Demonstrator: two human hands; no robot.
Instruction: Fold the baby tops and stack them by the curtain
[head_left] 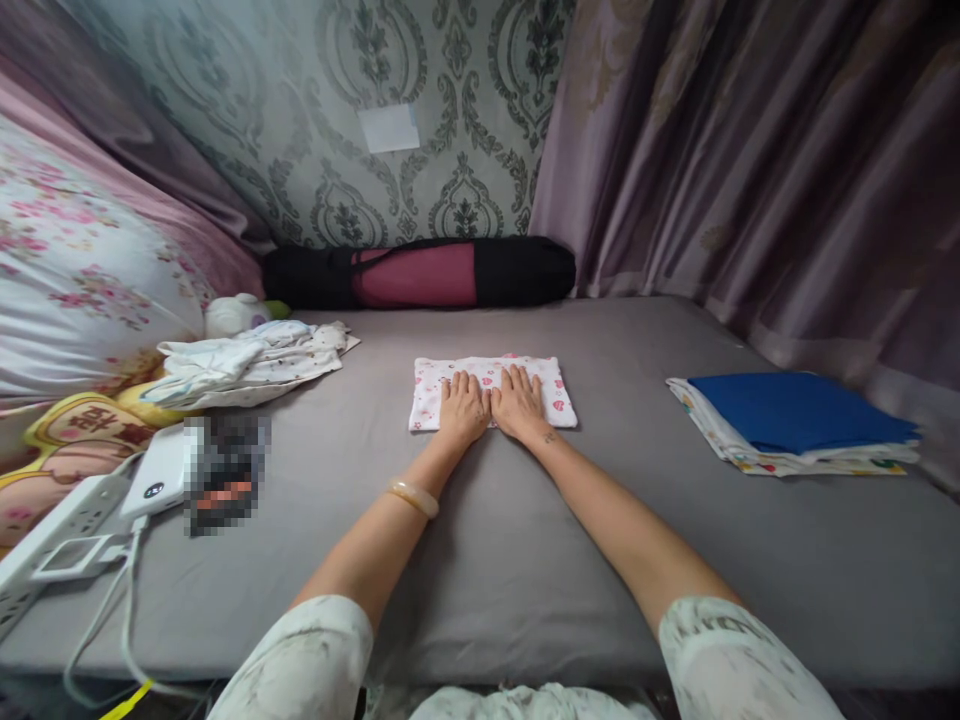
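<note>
Pressing folded cloth (491,392) | grey bed sheet (525,540) | patterned wallpaper (420,80) | curtain (750,150)

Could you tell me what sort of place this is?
Probably a bedroom: both hands press a folded cloth flat on a grey-sheeted bed, with floral bedding at the left and curtains alongside.

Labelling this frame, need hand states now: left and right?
Left hand: open, flat, palm down on the folded cloth, holding nothing.
Right hand: open, flat on the same cloth beside the left, holding nothing.
</note>
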